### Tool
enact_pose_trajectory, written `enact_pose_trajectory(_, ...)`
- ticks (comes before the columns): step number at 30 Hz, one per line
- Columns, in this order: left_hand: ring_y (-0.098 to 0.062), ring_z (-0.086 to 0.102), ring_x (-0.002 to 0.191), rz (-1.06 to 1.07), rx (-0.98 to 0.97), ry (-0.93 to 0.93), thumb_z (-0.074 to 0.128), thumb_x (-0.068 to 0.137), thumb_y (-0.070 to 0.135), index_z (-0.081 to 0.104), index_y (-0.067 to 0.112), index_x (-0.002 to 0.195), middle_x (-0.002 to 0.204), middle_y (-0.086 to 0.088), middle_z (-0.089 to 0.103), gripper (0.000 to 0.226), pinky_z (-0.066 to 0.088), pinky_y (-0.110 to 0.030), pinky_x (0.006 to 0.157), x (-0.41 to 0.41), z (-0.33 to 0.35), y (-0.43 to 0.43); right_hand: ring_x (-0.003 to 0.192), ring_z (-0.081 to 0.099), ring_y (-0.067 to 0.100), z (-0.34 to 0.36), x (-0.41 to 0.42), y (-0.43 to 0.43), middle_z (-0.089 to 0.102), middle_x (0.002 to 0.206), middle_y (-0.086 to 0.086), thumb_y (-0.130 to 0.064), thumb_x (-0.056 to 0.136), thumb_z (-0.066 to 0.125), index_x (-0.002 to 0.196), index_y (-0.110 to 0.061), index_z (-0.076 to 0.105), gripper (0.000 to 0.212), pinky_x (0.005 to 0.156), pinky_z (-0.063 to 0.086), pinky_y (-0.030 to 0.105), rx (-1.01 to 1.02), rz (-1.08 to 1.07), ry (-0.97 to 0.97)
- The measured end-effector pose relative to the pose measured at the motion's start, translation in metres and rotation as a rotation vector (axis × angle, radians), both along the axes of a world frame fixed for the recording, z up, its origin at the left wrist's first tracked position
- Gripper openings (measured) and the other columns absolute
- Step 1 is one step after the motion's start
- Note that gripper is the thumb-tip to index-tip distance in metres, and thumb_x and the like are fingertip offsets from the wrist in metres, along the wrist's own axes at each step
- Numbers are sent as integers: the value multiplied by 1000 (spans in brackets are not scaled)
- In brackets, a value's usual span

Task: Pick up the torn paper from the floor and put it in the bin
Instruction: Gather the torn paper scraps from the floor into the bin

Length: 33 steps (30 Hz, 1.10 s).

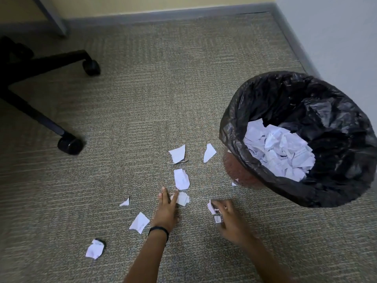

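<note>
- Your left hand [166, 209] reaches out with straight fingers [163, 194]. The fingertips touch one scrap [183, 198] on the floor [142, 119] but have not closed on it.
- Your right hand [230, 221] has its fingers curled round small bits [211, 207] of torn paper, so that hand is carrying a load.
- The bin [234, 127] stands ahead and to the right of your right fingers, near but apart from them. A heap of crumpled paper [279, 152] lies inside it, so a good part of the job looks done.
- Left on the floor: a long piece [181, 179] just ahead of your left fingers and two more beyond it. There are three to the left of and behind those fingers, and a tiny one by the bin's foot.
- I'd judge you past halfway. What remains is gathering these last pieces and dropping both handfuls in the bin.
</note>
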<state>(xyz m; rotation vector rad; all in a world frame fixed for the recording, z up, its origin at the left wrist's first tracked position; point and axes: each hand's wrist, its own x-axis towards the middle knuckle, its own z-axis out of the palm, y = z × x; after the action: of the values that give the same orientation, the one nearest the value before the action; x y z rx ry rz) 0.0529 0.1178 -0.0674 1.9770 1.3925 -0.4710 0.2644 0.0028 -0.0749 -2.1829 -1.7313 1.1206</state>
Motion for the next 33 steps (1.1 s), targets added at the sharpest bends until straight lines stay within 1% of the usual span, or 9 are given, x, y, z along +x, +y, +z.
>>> enact_pose_trajectory(3,-37,-16,144,-1,17,28,57,89,5,-6,24,151,153,-18,-27,90,33,-38,109,6,1,-1,119,42,17,1,-5,5,23,136,-1,-28,79,61,138,-38,28,68,83,51,30,1,99,-118)
enact_pose_trajectory(7,-38,-18,143,18,24,21,50,87,-7,-6,28,150,152,-18,-29,92,41,-37,101,9,2,-2,117,43,15,-8,-7,7,27,133,0,-26,84,59,131,-32,42,50,93,46,28,33,124,-126)
enact_pose_trajectory(12,-35,-17,144,38,10,-53,50,88,-3,3,33,150,154,-15,-27,86,42,-38,100,3,4,0,83,54,11,-17,-20,6,46,97,-9,-13,82,53,96,-23,54,17,69,39,20,61,182,-164)
enact_pose_trajectory(15,-38,-14,144,50,19,-38,50,91,3,10,33,149,154,-18,-24,77,40,-41,103,7,6,-1,67,64,16,-16,-24,14,54,83,-1,-3,57,58,76,-19,53,26,60,39,18,107,108,-150)
enact_pose_trajectory(18,-45,-11,143,108,45,-12,46,95,9,19,30,146,153,-25,-19,62,38,-45,105,21,9,-2,107,58,25,-10,-31,21,53,117,12,2,86,42,105,-4,57,25,88,45,29,70,80,-194)
enact_pose_trajectory(23,-48,-7,142,186,86,84,39,97,11,28,29,138,153,-28,-14,46,41,-53,102,40,10,-7,79,60,24,42,-29,27,59,88,10,-8,82,48,87,-4,62,15,73,48,29,57,-218,146)
enact_pose_trajectory(27,-46,-5,143,202,87,37,35,100,18,38,27,134,154,-25,-13,35,38,-54,104,38,10,-8,71,59,7,146,-30,32,58,91,0,-3,86,53,82,-20,58,19,68,56,30,230,-232,338)
enact_pose_trajectory(30,-43,21,140,248,108,-120,42,97,11,52,15,128,152,-25,13,33,37,-44,105,24,17,-5,77,59,1,225,-19,29,58,89,-8,-1,87,54,83,-23,60,23,65,48,10,381,-195,398)
enact_pose_trajectory(33,-38,54,110,378,231,-359,54,94,16,64,0,103,120,-21,54,21,42,-36,89,21,55,3,81,61,2,273,2,27,60,87,-12,-1,82,56,83,-22,62,21,68,52,11,629,-306,355)
